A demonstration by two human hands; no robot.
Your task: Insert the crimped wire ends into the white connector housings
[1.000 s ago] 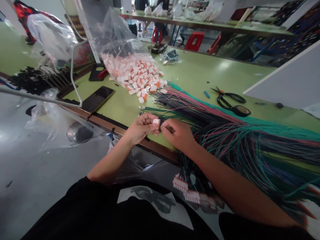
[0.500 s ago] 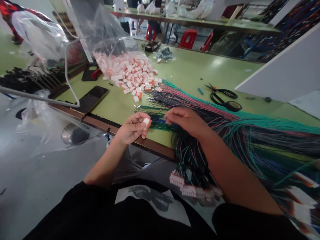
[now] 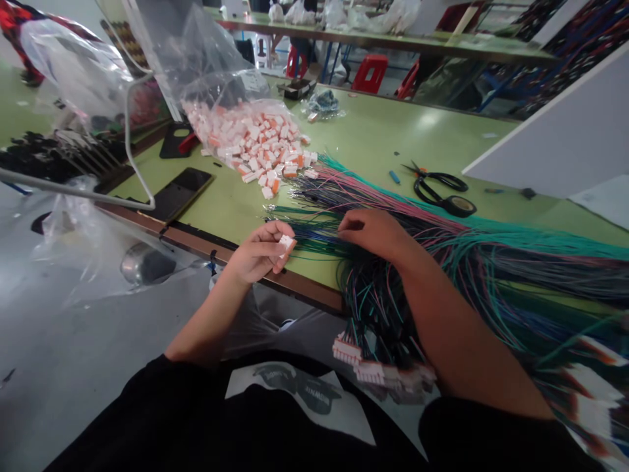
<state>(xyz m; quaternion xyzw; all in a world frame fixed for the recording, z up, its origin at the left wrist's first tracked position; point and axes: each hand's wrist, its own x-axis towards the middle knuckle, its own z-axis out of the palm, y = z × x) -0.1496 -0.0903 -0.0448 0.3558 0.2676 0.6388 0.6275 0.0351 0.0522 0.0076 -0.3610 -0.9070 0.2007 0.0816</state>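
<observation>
My left hand [image 3: 259,252] is closed around a small white and orange connector [image 3: 287,243] just over the near edge of the green table [image 3: 373,141]. My right hand [image 3: 373,231] rests on a thick spread of green, pink, blue and black wires [image 3: 442,249], its fingers pinched together among the wire ends; what they pinch is too small to see. A pile of white and orange connectors [image 3: 255,141] spills from a clear plastic bag [image 3: 206,59] beyond the hands. Finished wires with white connectors [image 3: 373,370] hang off the table edge by my lap.
Black scissors [image 3: 435,183] and a roll of black tape [image 3: 459,206] lie right of the wires. A dark phone [image 3: 179,190] lies at the left near a wire rack [image 3: 128,131]. A white board [image 3: 555,137] stands at the right. Red stools stand behind the table.
My right hand has moved away from the connector in my left hand, up and right onto the loose wire ends. My left hand has kept the connector and hardly moved.
</observation>
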